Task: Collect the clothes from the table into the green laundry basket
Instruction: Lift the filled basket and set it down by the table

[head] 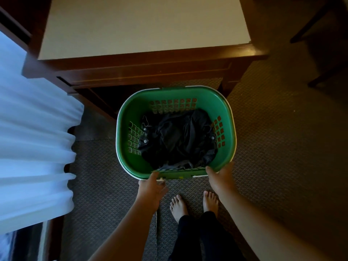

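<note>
The green laundry basket (130,162) sits on the carpet in front of the table (143,27). Dark clothes (177,138) lie bunched inside it. My left hand (150,189) grips the basket's near rim at the left, thumb over the edge. On the right of that same rim my right hand (220,178) holds on, thumb inside. The beige tabletop has a dark wooden edge, and no clothes show on the part in view.
A white sheer curtain (33,147) hangs at the left. My bare feet (194,204) stand on patterned carpet (282,147) just behind the basket. Dark chair legs (320,53) show at the upper right.
</note>
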Demonstrator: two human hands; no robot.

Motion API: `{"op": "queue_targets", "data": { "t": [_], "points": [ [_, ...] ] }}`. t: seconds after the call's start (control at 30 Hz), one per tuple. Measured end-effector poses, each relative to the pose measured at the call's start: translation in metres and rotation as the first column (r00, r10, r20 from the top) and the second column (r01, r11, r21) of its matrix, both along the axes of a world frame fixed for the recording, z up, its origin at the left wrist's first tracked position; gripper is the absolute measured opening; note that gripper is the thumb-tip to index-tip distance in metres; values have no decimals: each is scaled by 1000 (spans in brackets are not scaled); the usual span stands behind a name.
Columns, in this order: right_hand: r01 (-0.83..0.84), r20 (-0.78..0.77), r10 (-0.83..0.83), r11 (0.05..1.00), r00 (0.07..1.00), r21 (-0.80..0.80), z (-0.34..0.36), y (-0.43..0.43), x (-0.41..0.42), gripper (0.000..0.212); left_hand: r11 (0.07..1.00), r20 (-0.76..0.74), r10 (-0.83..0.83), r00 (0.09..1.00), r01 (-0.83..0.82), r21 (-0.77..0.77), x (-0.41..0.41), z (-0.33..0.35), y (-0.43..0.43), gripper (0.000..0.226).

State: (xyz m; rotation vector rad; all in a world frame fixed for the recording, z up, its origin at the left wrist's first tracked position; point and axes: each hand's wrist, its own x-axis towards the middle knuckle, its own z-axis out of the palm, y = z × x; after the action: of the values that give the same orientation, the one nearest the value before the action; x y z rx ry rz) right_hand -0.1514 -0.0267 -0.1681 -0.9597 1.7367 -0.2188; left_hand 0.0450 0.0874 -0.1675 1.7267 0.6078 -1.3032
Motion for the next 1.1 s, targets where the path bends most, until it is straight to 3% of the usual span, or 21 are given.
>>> {"op": "queue_targets", "data": {
  "t": [0.07, 0.13, 0.23, 0.3, 0.37, 0.4, 0.43, 0.5, 0.53, 0.6, 0.8, 1.1],
  "points": [
    [-107, -79, 100, 991, 992, -86, 1, 5, -2, 90, 1000, 22, -31, 999, 31, -5, -13, 7, 0, 63],
    [-108, -95, 100, 990, 990, -87, -19, 10, -11, 101, 993, 164, -113, 980, 104, 64, -24, 22, -1, 64],
    [-47, -65, 43, 997, 997, -68, 4, 11, -7, 110, 973, 427, -218, 877, 163, 162, -35, 33, 1, 58],
    [-26, -69, 23, 999, 997, -33, 30, 10, -2, 106, 956, 519, -295, 802, 241, 170, -35, 36, 3, 81],
    [19, -88, -16, 999, 996, 36, 30, 9, -5, 102, 880, 559, -472, 682, 406, 248, -30, 35, 6, 92],
    [27, -91, -24, 999, 996, 34, 28, 8, -5, 101, 804, 583, -584, 565, 501, 321, -27, 31, 9, 90],
    [15, -81, -14, 1000, 997, 6, 26, 8, -4, 100, 677, 591, -712, 379, 594, 434, -23, 27, 13, 85],
    [-20, -69, 18, 999, 997, -40, 16, 10, -4, 106, 339, 535, -841, -88, 685, 645, -16, 20, 19, 70],
    [-36, -66, 33, 999, 997, -37, 5, 12, -6, 111, 196, 494, -831, -257, 695, 691, -13, 17, 20, 67],
    [-43, -52, 43, 999, 998, -12, -9, 17, -5, 113, 31, 448, -795, -409, 710, 703, -9, 15, 15, 67],
    [-64, -70, 61, 997, 996, -39, 12, 32, 13, 104, -179, 363, -773, -520, 727, 663, -13, 6, -3, 67],
    [-79, -41, 74, 990, 996, -121, -2, 7, 15, 104, 7, 450, -791, -415, 729, 685, -11, 5, -29, 34]
  ]
}}
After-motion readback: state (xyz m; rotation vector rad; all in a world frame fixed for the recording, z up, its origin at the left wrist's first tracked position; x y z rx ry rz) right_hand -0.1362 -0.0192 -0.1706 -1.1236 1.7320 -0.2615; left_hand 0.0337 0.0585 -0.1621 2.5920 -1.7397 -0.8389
